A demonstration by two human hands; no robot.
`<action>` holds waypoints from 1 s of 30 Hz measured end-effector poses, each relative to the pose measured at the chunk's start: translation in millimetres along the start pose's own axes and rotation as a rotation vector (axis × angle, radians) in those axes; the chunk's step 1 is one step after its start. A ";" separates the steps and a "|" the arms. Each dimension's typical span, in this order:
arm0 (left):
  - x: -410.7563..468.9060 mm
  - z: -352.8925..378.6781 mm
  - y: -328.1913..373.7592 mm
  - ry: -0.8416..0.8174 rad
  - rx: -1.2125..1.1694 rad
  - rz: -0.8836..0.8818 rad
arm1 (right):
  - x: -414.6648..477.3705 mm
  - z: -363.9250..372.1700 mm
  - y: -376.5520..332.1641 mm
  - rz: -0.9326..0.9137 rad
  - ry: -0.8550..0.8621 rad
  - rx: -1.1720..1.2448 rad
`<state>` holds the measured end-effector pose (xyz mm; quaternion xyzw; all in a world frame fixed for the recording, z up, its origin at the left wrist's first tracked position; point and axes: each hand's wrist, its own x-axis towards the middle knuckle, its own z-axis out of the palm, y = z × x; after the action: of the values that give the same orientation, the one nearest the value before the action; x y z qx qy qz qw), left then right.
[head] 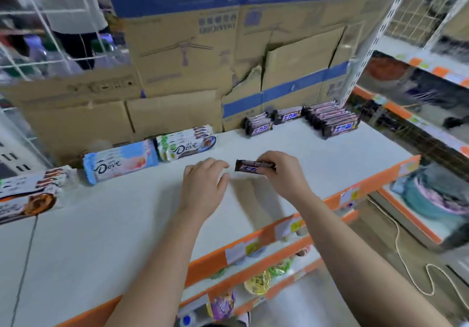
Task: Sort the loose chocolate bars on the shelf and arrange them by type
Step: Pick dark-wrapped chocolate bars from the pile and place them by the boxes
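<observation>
My right hand [281, 172] pinches a dark brown chocolate bar [250, 167] with a blue label, held level just above the white shelf [317, 164]. My left hand [204, 187] hovers beside the bar's left end with curled fingers and holds nothing. Along the back stand sorted stacks: brown bars in a big pile [332, 120], a single one [288, 116] and a small pile [258, 125]. Left of them lie white Dove bars [186, 144], blue-pink Dove bars [119, 161] and brown-white bars [30, 194].
Cardboard boxes [215, 55] wall off the back of the shelf. The shelf's orange front edge [284, 227] carries price tags, with lower shelves of snacks [258, 281] beneath. Another shelving unit [418, 113] stands to the right, and a white cord [411, 271] lies on the floor.
</observation>
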<state>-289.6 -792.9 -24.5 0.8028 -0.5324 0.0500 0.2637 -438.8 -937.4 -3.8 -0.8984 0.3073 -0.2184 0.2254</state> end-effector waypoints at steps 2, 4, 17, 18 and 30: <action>22.1 9.1 6.9 0.005 -0.006 0.004 | 18.0 -7.1 17.6 0.008 0.001 -0.006; 41.7 17.1 12.6 0.013 -0.022 0.004 | 34.6 -12.4 31.7 0.013 0.012 0.000; 84.3 56.9 32.9 -0.011 0.065 -0.203 | 118.6 -11.1 97.9 -0.110 0.007 0.075; 83.5 58.5 35.5 -0.004 0.074 -0.228 | 125.0 -10.5 101.5 -0.119 -0.005 0.083; 82.0 74.8 65.3 0.114 0.137 -0.445 | 166.2 -7.3 121.0 -0.230 -0.076 0.158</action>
<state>-327.0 -915.8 -34.8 0.9122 -0.3220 0.0722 0.2427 -378.6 -1133.4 -21.0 -0.9147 0.1755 -0.2323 0.2804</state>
